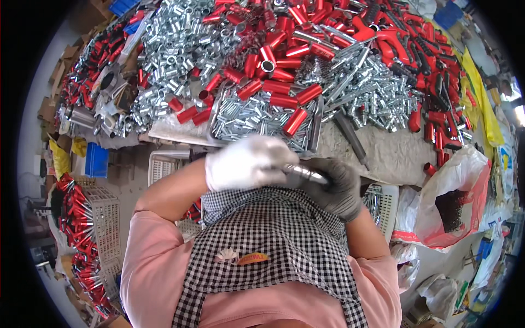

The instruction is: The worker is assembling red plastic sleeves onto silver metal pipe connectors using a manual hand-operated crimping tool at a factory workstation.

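In front of my apron, my right hand (334, 187) in a grey glove is wrapped round a shiny metal cylinder (311, 174). My left hand (249, 163), in a white glove, is at the cylinder's left end and smeared by motion. Its fingers look curled together, and what they grip is hidden. Just beyond the hands, a metal tray (319, 128) holds many small silver pins, with several red tubes (296, 122) lying on top.
Silver collars (180, 49) are heaped at the back left, red-handled parts (394, 44) at the back right. Silver rods (372, 87) lie right of the tray, near a dark bar (351, 139). A white sack (437, 210) stands right, a crate (104, 218) left.
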Tool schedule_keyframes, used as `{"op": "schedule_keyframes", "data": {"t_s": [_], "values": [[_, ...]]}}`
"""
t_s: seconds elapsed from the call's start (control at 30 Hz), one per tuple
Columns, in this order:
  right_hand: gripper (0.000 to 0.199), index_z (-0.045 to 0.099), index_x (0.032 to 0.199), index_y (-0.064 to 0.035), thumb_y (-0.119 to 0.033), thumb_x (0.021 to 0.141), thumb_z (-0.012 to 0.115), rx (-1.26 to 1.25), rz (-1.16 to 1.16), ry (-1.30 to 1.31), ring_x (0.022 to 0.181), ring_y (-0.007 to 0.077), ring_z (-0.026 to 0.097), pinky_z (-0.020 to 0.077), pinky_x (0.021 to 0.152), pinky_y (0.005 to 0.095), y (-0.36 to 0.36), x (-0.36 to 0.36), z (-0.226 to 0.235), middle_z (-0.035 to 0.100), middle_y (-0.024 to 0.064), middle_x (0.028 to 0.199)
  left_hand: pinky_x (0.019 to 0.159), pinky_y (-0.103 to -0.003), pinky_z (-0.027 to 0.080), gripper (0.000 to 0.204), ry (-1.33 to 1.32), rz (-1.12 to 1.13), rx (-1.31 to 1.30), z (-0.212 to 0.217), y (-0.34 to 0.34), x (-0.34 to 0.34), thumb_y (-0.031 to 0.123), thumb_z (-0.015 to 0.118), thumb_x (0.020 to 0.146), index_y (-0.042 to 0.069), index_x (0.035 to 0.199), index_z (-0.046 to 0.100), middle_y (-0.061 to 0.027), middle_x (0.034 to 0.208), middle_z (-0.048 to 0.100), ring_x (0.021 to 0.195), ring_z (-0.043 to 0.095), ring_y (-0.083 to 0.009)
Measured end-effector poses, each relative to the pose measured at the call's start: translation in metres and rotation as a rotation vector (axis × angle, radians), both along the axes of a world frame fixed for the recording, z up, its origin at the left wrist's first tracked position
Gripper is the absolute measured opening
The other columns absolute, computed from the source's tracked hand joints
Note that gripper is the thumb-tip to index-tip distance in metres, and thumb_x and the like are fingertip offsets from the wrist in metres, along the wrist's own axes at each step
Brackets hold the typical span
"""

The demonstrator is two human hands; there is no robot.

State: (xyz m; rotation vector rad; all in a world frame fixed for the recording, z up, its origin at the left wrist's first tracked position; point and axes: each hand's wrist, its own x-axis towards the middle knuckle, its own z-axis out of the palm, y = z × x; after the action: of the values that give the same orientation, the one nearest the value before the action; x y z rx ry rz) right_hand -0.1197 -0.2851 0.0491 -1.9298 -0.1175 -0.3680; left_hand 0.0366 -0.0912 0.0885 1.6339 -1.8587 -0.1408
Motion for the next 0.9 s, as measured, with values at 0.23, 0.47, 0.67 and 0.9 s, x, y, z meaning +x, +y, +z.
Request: {"op": "schedule_keyframes", "data": {"t_s": [0.23,0.47,0.67,0.9], "values": [[0.086,0.041,0.144,-0.0065,-0.015,0.072,0.087,-0.202,0.044,-0.173,0.09,0.0285,0.073,0.058,0.076,0.0342,-0.008,0.002,-0.02,0.072,0.0132,0.103,0.062,-0.038,0.053,0.031,-0.029,-0.045,0.024,-0.007,-0.024,-0.003,0.021,0.08,0.072,0.003,0.094,0.068,-0.0117,0.092,0.065,0.074,0.065,-0.0277],[0.049,0.064,0.107,-0.0095,-0.015,0.063,0.085,-0.719,-0.194,-0.581,0.068,0.022,0.065,0.0511,0.054,0.0334,-0.041,0.005,-0.01,0.068,0.0049,0.091,0.075,-0.031,0.056,0.038,0.516,0.03,0.475,0.016,-0.061,0.018,0.024,0.08,0.077,0.001,0.107,0.072,-0.0141,0.094,0.074,0.084,0.071,-0.0211],[0.058,0.064,0.112,-0.0098,-0.021,0.06,0.088,-0.468,-0.188,-0.375,0.06,0.0234,0.064,0.0482,0.05,0.0341,-0.047,-0.015,-0.028,0.067,0.0055,0.081,0.065,-0.036,0.051,0.036,0.574,-0.129,0.784,0.008,-0.094,0.014,0.035,0.073,0.084,0.0,0.097,0.071,-0.0193,0.078,0.068,0.069,0.067,-0.0246],[0.057,0.063,0.117,-0.0096,-0.022,0.066,0.084,-0.493,-0.182,-0.327,0.058,0.0224,0.063,0.0458,0.047,0.0353,-0.068,-0.01,-0.033,0.063,0.0047,0.073,0.065,-0.04,0.052,0.031,0.318,-0.154,0.65,-0.008,-0.123,0.009,0.029,0.071,0.084,0.001,0.097,0.07,-0.0196,0.08,0.068,0.071,0.066,-0.0326]]}}
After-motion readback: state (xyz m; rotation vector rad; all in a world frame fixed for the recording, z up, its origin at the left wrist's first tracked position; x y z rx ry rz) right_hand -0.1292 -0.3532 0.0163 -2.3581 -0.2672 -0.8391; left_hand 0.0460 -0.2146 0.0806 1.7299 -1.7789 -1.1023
